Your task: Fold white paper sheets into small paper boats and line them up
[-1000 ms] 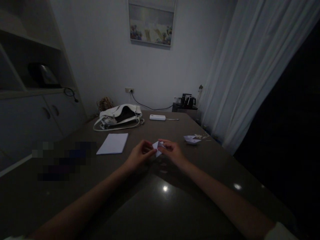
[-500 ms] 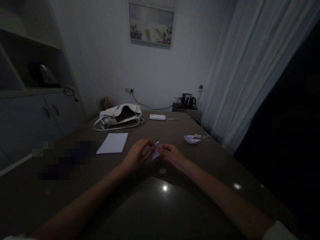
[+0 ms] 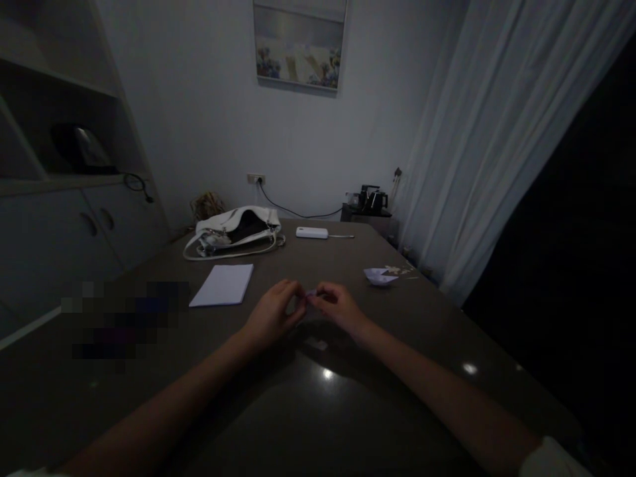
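A dark, glossy counter [image 3: 318,424] spreads beneath the left hand [image 3: 275,306] and right hand [image 3: 342,310]. Beyond them, leftward, a smooth white bag [image 3: 218,222] gapes; nearer, just left, lies a flat rectangular paper stack [image 3: 223,285]. Rightward sits a pointed, creased paper shape [image 3: 380,278]. Between the hands, both in narrow pinches, is a small folded paper [image 3: 311,293], mostly hidden.

Nothing legible: no lettering, brand or number readable. White device [image 3: 314,233], just right of the white bag [image 3: 223,222]: small dark mark [image 3: 301,230] toward its left end, too small to make out.
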{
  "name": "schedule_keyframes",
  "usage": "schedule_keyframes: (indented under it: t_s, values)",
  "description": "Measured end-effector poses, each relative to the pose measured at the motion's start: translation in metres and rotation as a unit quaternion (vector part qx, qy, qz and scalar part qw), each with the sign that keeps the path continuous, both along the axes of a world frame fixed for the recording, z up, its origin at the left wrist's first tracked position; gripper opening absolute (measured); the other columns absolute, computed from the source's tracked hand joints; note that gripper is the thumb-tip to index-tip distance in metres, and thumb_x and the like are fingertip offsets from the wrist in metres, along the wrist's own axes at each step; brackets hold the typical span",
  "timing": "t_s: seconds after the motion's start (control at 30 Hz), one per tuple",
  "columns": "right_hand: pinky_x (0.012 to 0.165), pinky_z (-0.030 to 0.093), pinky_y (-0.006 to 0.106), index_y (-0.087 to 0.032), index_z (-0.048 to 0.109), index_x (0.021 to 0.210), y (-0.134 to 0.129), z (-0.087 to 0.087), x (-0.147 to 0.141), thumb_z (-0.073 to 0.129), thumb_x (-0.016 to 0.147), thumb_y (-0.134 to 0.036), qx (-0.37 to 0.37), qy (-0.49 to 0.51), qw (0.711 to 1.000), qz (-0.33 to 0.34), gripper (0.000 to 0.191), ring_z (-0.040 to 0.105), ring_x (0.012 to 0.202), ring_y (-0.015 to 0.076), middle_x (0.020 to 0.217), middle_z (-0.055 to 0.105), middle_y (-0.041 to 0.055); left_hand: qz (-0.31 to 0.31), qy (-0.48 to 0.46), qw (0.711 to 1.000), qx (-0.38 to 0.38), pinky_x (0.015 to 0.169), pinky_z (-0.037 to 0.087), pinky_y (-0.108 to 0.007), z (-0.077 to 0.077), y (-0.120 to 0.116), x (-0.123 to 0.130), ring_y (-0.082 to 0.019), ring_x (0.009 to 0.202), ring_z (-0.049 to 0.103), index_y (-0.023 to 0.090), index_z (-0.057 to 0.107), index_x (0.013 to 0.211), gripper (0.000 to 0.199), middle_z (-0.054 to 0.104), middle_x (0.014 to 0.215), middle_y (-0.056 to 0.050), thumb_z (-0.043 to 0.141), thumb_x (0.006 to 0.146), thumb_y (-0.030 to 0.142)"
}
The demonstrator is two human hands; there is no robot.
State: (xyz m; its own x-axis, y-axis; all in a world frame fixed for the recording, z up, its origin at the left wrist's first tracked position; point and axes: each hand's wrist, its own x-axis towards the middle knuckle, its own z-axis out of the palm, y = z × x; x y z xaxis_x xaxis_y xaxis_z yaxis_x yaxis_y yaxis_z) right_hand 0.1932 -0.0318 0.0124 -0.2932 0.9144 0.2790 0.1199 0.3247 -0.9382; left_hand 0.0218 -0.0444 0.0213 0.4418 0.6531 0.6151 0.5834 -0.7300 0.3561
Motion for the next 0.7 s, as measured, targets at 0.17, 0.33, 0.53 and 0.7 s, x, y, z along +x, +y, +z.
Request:
schedule_keyframes:
  t_s: [0.17, 0.33, 0.53, 0.7]
  values:
    - [0.047, 0.034, 0.019, -0.018, 0.052, 0.071, -0.0034, 0.0008, -0.0011, 0.063, 0.069, -0.037, -0.036, 0.019, 0.999, 0.006, 0.023, 0.046, 0.053, 0.0087, 0.06, 0.049, -0.0043, 0.009, 0.023, 1.0, 0.015, 0.067, 0.04, -0.027, 0.0003, -0.0012, 0.0006, -0.016, 0.073, 0.051, 0.017, 0.05, 0.081, 0.004, 0.053, 0.076, -0.003, 0.049, 0.081, 0.02]
    - [0.04, 0.033, 0.016, -0.017, 0.046, 0.069, -0.0012, -0.0031, -0.003, 0.059, 0.066, -0.026, -0.033, 0.033, 0.999, -0.003, 0.016, 0.045, 0.047, 0.0065, 0.06, 0.048, -0.0054, 0.022, 0.047, 0.998, 0.042, 0.069, 0.04, -0.028, -0.0017, -0.0037, 0.0042, -0.017, 0.075, 0.051, 0.017, 0.052, 0.084, 0.005, 0.055, 0.08, -0.004, 0.048, 0.082, 0.019]
    - [0.034, 0.033, 0.014, -0.018, 0.046, 0.074, -0.007, -0.0003, -0.0051, 0.056, 0.065, -0.02, -0.021, 0.022, 0.999, -0.013, 0.013, 0.05, 0.048, 0.0068, 0.071, 0.054, -0.0034, 0.014, 0.077, 0.996, 0.047, 0.069, 0.039, -0.03, 0.0, -0.008, 0.0072, -0.018, 0.075, 0.051, 0.016, 0.053, 0.084, 0.006, 0.056, 0.079, -0.004, 0.048, 0.081, 0.02]
    - [0.037, 0.04, 0.016, -0.018, 0.049, 0.075, -0.0067, 0.0023, -0.0023, 0.06, 0.066, -0.024, -0.043, 0.046, 0.998, -0.017, 0.015, 0.057, 0.052, 0.0101, 0.071, 0.056, -0.0023, -0.019, -0.033, 0.998, -0.054, 0.072, 0.041, -0.029, 0.0018, -0.0068, 0.0078, -0.017, 0.077, 0.054, 0.016, 0.054, 0.087, 0.013, 0.059, 0.082, -0.004, 0.045, 0.085, 0.026]
